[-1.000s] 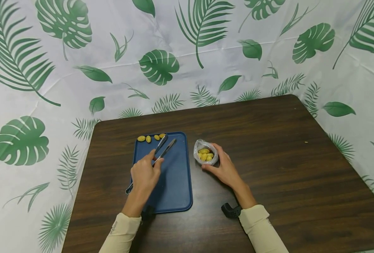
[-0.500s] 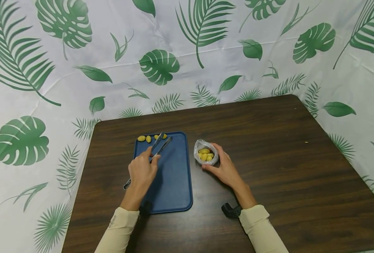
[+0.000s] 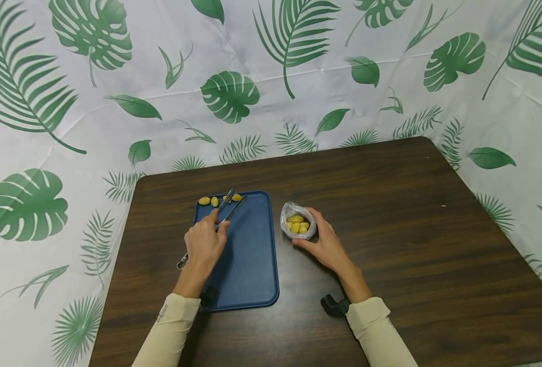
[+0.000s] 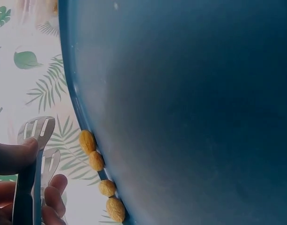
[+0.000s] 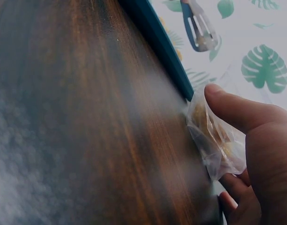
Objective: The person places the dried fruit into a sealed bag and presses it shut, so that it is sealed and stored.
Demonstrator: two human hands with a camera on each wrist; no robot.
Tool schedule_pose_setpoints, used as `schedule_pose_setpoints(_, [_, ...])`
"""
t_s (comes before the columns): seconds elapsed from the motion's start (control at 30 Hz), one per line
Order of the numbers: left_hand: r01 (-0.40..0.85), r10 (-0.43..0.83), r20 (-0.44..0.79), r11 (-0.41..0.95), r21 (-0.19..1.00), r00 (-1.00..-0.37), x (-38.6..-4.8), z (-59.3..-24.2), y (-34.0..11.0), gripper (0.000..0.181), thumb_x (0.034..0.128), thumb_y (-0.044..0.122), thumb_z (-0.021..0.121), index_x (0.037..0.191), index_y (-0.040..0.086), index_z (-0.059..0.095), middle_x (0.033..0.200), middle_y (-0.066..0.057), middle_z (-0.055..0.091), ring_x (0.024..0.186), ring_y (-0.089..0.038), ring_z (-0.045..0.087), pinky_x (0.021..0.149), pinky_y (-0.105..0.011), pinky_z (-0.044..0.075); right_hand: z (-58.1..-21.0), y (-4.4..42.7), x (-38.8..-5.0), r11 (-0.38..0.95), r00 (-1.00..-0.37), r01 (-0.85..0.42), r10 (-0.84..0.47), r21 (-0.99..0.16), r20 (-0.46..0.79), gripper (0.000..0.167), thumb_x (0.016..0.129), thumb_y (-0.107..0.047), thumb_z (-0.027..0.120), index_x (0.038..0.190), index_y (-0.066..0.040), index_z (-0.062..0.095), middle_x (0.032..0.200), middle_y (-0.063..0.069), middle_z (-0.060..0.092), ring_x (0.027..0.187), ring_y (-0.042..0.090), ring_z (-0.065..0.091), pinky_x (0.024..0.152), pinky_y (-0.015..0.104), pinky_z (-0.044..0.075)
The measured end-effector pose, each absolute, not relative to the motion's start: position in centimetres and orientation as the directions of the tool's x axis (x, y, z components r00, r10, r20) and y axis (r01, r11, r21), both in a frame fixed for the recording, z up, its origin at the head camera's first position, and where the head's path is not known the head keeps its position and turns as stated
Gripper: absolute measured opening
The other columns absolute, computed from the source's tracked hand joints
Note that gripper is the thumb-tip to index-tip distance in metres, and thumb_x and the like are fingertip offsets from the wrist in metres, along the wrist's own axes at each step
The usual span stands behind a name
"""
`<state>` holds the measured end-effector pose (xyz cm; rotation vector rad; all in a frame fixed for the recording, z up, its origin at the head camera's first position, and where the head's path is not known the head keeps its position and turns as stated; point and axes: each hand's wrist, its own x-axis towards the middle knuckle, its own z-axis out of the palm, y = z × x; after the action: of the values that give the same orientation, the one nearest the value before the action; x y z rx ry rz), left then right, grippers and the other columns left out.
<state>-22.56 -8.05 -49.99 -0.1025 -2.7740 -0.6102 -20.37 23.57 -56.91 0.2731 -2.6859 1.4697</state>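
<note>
My left hand [image 3: 203,242] grips metal tongs [image 3: 234,208] above the far left part of a blue tray [image 3: 252,260]. The tongs' slotted tips stand apart, with nothing seen between them in the left wrist view. Several small yellow-brown oval pieces [image 4: 96,160], wrinkled like dates or nuts, lie in a row along the tray's far edge; the tongs partly cover one in the head view. Beside the tray, my right hand [image 3: 323,244] holds a clear plastic bag [image 5: 213,140], thumb and fingers around its right side. More yellow pieces [image 3: 297,226] lie inside its open mouth.
Everything stands on a dark wood-grain table [image 3: 404,229], with a leaf-print cloth [image 3: 307,71] hanging behind it. A black wrist-worn device [image 3: 335,306] sticks out at my right wrist. A tiny pale speck [image 3: 443,206] lies on the table at right.
My left hand and the tongs have moved a little left and away from me, so the tips now stand nearer the row of pieces. The right hand and bag have kept still.
</note>
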Motion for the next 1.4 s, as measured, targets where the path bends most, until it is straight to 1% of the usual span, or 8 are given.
schedule_pose_setpoints(0.2, [0.137,0.024,0.293,0.918,0.371,-0.956,-23.0,-50.2,-8.2,0.048,0.0954,0.030,0.074,0.132,0.001,0.067,0.096,-0.016,0.077,0.076,-0.043,0.071,0.063,-0.058,0.055,-56.9,23.6,-20.3,0.525,-0.981,-0.193,-0.127,-0.829,0.148,0.090,0.083,-0.035,0.088,0.156,-0.023,0.037,0.152,0.010,0.052,0.140,0.033,0.050,0.114,0.063,0.038])
schedule_pose_setpoints(0.43, [0.124,0.026,0.264,0.925,0.360,-0.964,-23.7,-50.5,-8.3,0.047,0.0963,0.030,0.073,0.132,0.000,0.067,0.099,-0.019,0.077,0.078,-0.045,0.072,0.065,-0.059,0.055,-57.0,23.6,-20.4,0.523,-0.981,-0.195,-0.125,-0.830,0.151,0.090,0.082,-0.035,0.089,0.156,-0.024,0.037,0.152,0.009,0.052,0.139,0.032,0.051,0.114,0.062,0.039])
schedule_pose_setpoints(0.63, [0.105,0.023,0.232,0.932,0.348,-0.972,-24.6,-50.6,-8.0,0.048,0.0973,0.031,0.072,0.134,0.000,0.066,0.106,-0.023,0.075,0.082,-0.046,0.072,0.068,-0.060,0.055,-57.0,23.7,-20.4,0.526,-0.982,-0.187,-0.114,-0.829,0.149,0.090,0.083,-0.035,0.088,0.156,-0.024,0.037,0.153,0.009,0.051,0.141,0.034,0.049,0.114,0.062,0.038])
schedule_pose_setpoints(0.77, [0.097,0.020,0.219,0.932,0.348,-0.976,-24.8,-50.9,-7.8,0.049,0.0979,0.032,0.071,0.136,0.002,0.065,0.107,-0.023,0.075,0.079,-0.045,0.071,0.067,-0.059,0.056,-56.9,23.7,-20.3,0.527,-0.981,-0.192,-0.114,-0.828,0.155,0.091,0.083,-0.034,0.088,0.156,-0.023,0.037,0.153,0.011,0.052,0.140,0.035,0.050,0.113,0.063,0.038])
schedule_pose_setpoints(0.93, [0.084,0.014,0.209,0.941,0.328,-0.978,-24.8,-51.2,-7.9,0.051,0.0986,0.032,0.070,0.139,0.002,0.064,0.106,-0.024,0.075,0.076,-0.045,0.070,0.066,-0.059,0.056,-56.9,23.6,-20.2,0.538,-0.983,-0.180,-0.121,-0.823,0.136,0.091,0.083,-0.037,0.088,0.157,-0.024,0.036,0.153,0.011,0.051,0.141,0.036,0.049,0.113,0.063,0.038])
schedule_pose_setpoints(1.17, [0.074,0.008,0.192,0.937,0.341,-0.981,-24.6,-51.3,-8.0,0.044,0.0999,0.031,0.068,0.134,0.003,0.067,0.105,-0.023,0.076,0.078,-0.044,0.071,0.067,-0.058,0.056,-56.9,23.4,-20.2,0.555,-0.985,-0.168,-0.116,-0.815,0.124,0.092,0.082,-0.039,0.088,0.157,-0.026,0.036,0.153,0.009,0.051,0.141,0.039,0.048,0.112,0.066,0.038])
schedule_pose_setpoints(1.4, [0.079,0.012,0.206,0.944,0.319,-0.979,-24.7,-51.1,-7.9,0.039,0.0995,0.029,0.068,0.130,0.004,0.070,0.105,-0.023,0.077,0.081,-0.045,0.072,0.067,-0.058,0.055,-56.9,23.4,-20.2,0.546,-0.983,-0.183,-0.112,-0.818,0.145,0.091,0.082,-0.038,0.088,0.156,-0.025,0.037,0.152,0.010,0.052,0.140,0.036,0.049,0.112,0.064,0.039])
